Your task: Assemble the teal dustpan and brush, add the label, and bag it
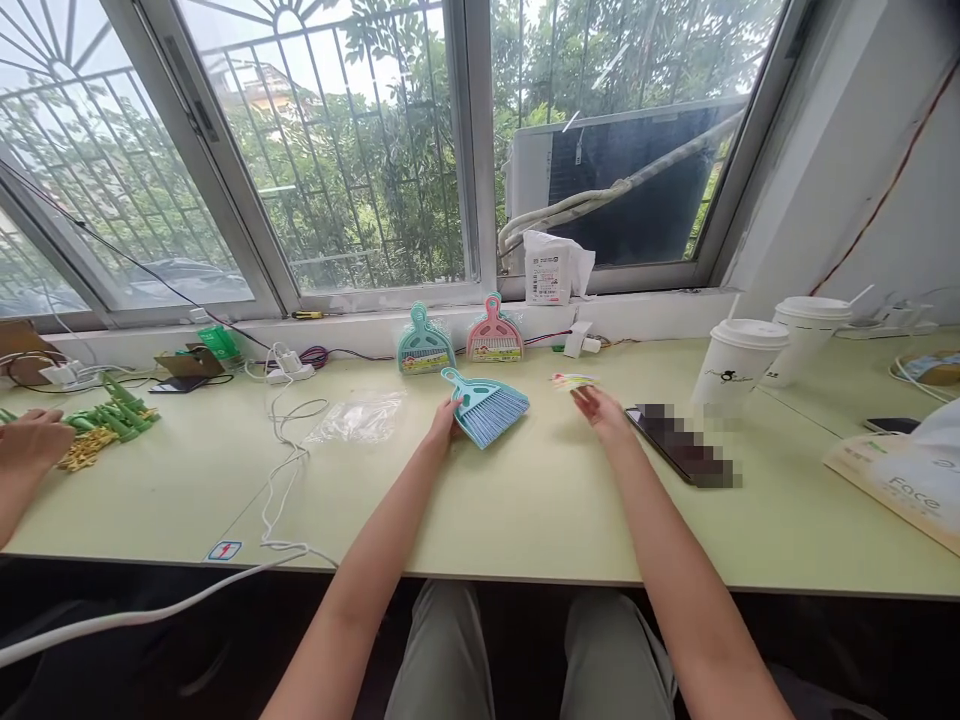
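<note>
In my left hand (444,425) is a small teal dustpan with a blue-bristled hand brush (491,412) nested in it, gripped along its left side and tilted over the table. My right hand (600,408) pinches a small colourful printed card label (574,381) to the right of the brush, just above the table. Behind them, two similar sets lean against the wall below the window, a teal one (425,342) and a pink one (495,332), each in clear wrapping with a label. A crumpled clear plastic bag (361,415) lies left of my left hand.
A phone (679,448) lies beside my right forearm, with white paper cups (739,365) behind it and a tissue pack (900,480) farther right. White cables (281,450) cross the table on the left. Another person's hand (34,445) is at green and yellow pieces (112,420).
</note>
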`<state>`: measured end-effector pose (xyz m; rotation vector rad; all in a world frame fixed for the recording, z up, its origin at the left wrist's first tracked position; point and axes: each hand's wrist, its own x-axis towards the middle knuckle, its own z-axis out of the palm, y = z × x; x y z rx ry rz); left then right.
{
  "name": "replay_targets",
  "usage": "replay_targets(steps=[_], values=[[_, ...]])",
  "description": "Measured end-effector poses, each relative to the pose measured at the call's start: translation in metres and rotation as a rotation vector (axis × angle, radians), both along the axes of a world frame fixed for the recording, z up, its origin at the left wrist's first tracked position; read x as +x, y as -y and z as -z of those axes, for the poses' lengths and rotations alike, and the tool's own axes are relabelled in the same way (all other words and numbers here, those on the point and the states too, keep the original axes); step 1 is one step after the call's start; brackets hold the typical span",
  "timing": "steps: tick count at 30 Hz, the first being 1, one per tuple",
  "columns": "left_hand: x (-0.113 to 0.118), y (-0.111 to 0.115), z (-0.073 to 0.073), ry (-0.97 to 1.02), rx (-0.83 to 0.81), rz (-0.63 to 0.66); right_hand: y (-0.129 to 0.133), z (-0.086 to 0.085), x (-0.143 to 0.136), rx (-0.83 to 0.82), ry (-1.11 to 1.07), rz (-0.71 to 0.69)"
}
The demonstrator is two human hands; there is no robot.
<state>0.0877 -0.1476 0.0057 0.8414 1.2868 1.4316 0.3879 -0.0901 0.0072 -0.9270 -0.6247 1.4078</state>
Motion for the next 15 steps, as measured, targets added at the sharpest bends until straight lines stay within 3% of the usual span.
replay_targets(steps=[3, 6, 11, 15], values=[[0.01, 0.004, 0.002, -0.056, 0.005, 0.074, -0.009, 0.003, 0.024, 0.018, 0.003, 0.134], [0.019, 0.01, 0.002, -0.096, 0.024, 0.168, -0.01, 0.006, 0.025, 0.022, 0.111, 0.088], [0.029, 0.017, 0.0, -0.174, 0.035, 0.234, 0.006, 0.0, -0.016, 0.129, 0.346, 0.008], [0.043, 0.017, 0.005, -0.283, 0.15, 0.191, 0.034, -0.002, -0.06, 0.503, 0.896, -0.002]])
